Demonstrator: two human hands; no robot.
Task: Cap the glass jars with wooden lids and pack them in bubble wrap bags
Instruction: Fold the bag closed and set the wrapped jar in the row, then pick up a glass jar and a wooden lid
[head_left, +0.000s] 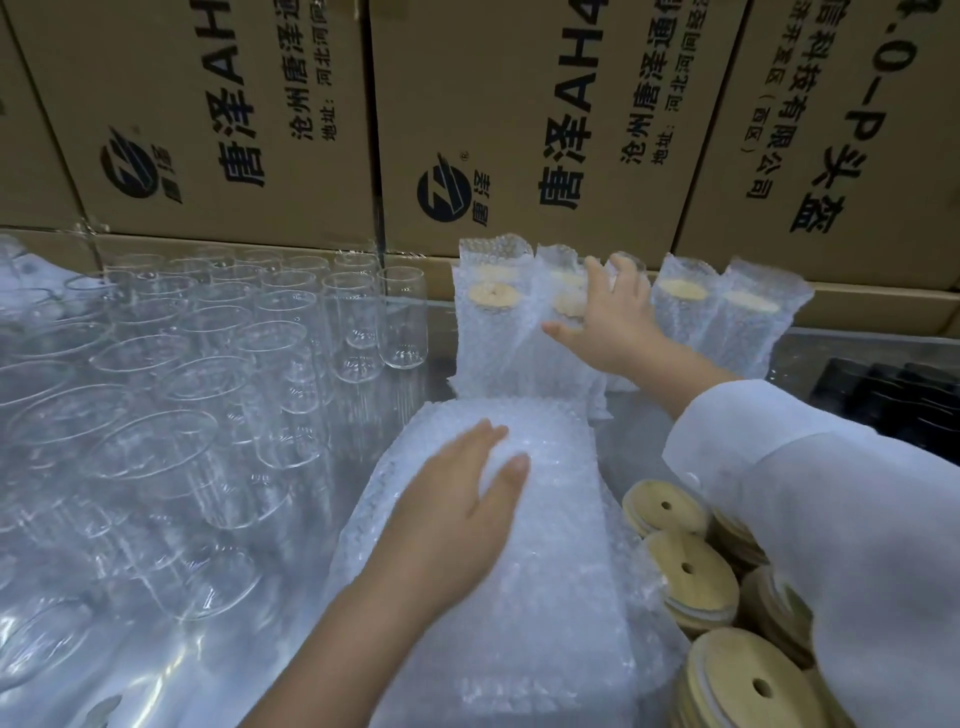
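Item 1: bubble wrap bags (545, 571). A flat stack, lying at centre front on the table (623, 457), its long side running away from the viewer.

Item 2: left hand (457, 509). It lies palm down on the far end of the stack, fingers straight and together, thumb apart to the right. It holds nothing.

Item 3: packed jars (485, 322). A row of bagged jars stands upright at the back of the table against the cartons, just beyond the stack. A wooden lid shows through the wrap near the top of each.

Item 4: right hand (615, 317). It reaches forward onto a bagged jar in the middle of the row. The fingers are spread and laid against its top and the thumb is stretched out to the left. No closed grip is visible. A white sleeve (841, 519) covers the arm.

Item 5: glass jars (291, 358). Many clear, uncapped jars stand upright in close rows, filling the left of the table.

Item 6: wooden lids (691, 577). A loose pile of round lids, each with a small hole, lies at lower right beside the stack of bags and partly under the sleeve.

Item 7: cardboard boxes (519, 104). Brown cartons with black print form a wall behind the table.

Item 8: black tray (898, 400). A dark object at the right edge, detail unclear.
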